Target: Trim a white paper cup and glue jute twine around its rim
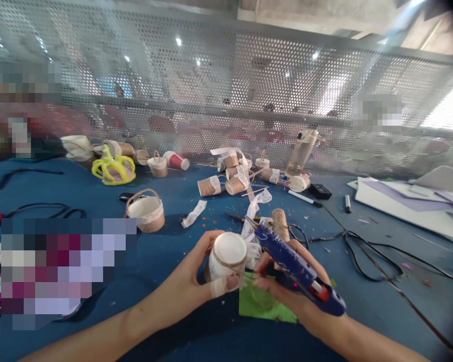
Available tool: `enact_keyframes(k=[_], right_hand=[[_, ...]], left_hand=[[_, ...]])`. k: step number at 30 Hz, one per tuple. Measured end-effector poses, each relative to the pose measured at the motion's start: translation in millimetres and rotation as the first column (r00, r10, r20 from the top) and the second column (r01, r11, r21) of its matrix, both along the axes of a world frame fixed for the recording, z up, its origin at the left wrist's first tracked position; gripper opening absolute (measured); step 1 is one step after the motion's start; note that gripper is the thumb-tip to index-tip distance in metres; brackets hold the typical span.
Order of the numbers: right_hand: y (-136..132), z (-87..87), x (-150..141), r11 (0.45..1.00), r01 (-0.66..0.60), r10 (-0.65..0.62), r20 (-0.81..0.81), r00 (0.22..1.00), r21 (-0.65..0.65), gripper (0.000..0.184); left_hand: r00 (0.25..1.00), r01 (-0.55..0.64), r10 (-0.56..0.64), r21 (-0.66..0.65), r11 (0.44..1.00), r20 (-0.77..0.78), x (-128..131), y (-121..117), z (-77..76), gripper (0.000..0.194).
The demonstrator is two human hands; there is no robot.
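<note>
My left hand (196,281) is closed around a small white paper cup (226,254) wrapped in twine, its bottom turned toward me; a bandage covers the thumb. My right hand (287,286) grips a blue hot glue gun (298,269), its nozzle pointing up and left just past the cup. Both hands hover over a green sheet (260,306) on the blue table (362,301). A spool of twine (280,223) stands just behind the gun.
A twine-wrapped cup basket (146,211) stands to the left. Several decorated cups (226,178), lace strips, a yellow ring toy (113,168), a clear bottle (302,151), markers and black cables (362,251) litter the table. White and purple sheets (407,201) lie right. A perforated metal screen runs behind.
</note>
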State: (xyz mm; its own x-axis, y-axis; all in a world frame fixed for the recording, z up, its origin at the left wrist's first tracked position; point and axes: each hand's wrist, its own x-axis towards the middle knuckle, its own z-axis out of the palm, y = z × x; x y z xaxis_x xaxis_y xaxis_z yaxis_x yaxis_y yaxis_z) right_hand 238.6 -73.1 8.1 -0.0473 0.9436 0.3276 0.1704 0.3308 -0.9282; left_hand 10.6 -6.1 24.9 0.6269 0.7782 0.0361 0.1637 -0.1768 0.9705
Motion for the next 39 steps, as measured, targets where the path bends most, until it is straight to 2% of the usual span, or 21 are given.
enact_keyframes(k=[7, 13, 17, 20, 23, 27, 34, 39], right_hand=[[0, -0.7, 3, 0.999, -0.011, 0.007, 0.102, 0.995, 0.036, 0.019], [0, -0.5, 5, 0.999, 0.012, -0.019, 0.194, 0.981, 0.038, 0.02], [-1, -1.9, 5, 0.993, 0.08, -0.1, 0.233, 0.967, 0.09, 0.015], [-3, -2.2, 4, 0.987, 0.11, -0.134, 0.229, 0.964, 0.115, 0.013], [-3, -1.5, 4, 0.992, 0.101, -0.115, 0.209, 0.971, 0.078, 0.013], [-2, -1.2, 4, 0.998, 0.064, -0.067, 0.159, 0.985, 0.021, 0.013], [-1, -3.4, 2, 0.998, 0.068, -0.068, 0.133, 0.989, 0.009, 0.014], [0, -4.4, 1, 0.998, 0.063, -0.065, 0.118, 0.991, 0.019, 0.015]], left_hand=[[0.995, -0.104, 0.101, 0.182, 0.978, 0.024, 0, -3, -7.5, 0.057], [0.995, -0.1, 0.104, 0.228, 0.968, -0.004, -1, -2, -9.3, 0.056], [0.995, -0.088, 0.098, 0.258, 0.962, -0.026, -1, -2, -7.6, 0.055], [0.998, -0.009, 0.019, 0.176, 0.984, -0.057, -3, -1, -6.4, 0.054], [0.995, 0.086, -0.084, 0.041, 0.995, -0.053, -4, 1, -7.2, 0.056], [0.994, 0.112, -0.11, -0.074, 0.991, 0.027, -5, 3, -10.5, 0.056], [0.985, 0.149, -0.133, -0.15, 0.977, 0.11, -3, 1, -12.5, 0.056], [0.984, 0.163, -0.147, -0.174, 0.971, 0.1, -2, 1, -8.0, 0.054]])
